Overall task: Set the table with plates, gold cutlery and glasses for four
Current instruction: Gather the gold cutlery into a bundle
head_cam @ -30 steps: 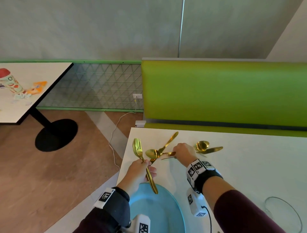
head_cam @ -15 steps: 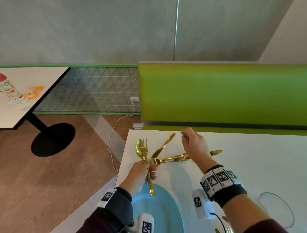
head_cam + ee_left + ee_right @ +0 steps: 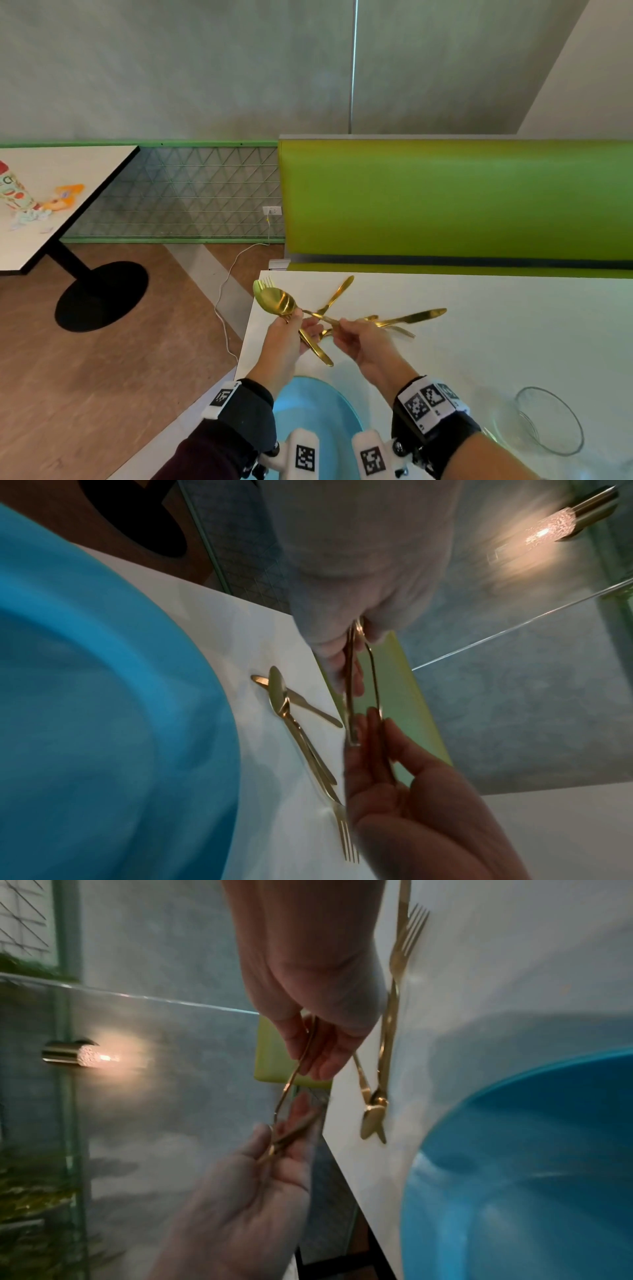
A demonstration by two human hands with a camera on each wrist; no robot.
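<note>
My left hand (image 3: 297,320) grips a gold spoon (image 3: 275,301) and a gold fork (image 3: 268,283) together above the white table's (image 3: 496,342) left corner, heads pointing up and left. My right hand (image 3: 341,325) pinches the thin end of the spoon's handle. The wrist views show the same: left hand (image 3: 349,645) round both handles, right hand (image 3: 308,1047) pinching one. More gold cutlery lies on the table: a knife (image 3: 337,296), another knife (image 3: 419,314), a fork (image 3: 402,331) and a spoon (image 3: 278,691). A blue plate (image 3: 329,414) sits below my hands.
A clear glass bowl (image 3: 548,423) stands at the near right of the table. A green bench back (image 3: 445,195) runs along the far side. Left of the table is bare floor with a white cable (image 3: 226,301) and a second table (image 3: 51,205).
A second ago my left hand held only the fork; then it held the spoon too. My right hand has come back from the far edge and taken the spoon's handle.
</note>
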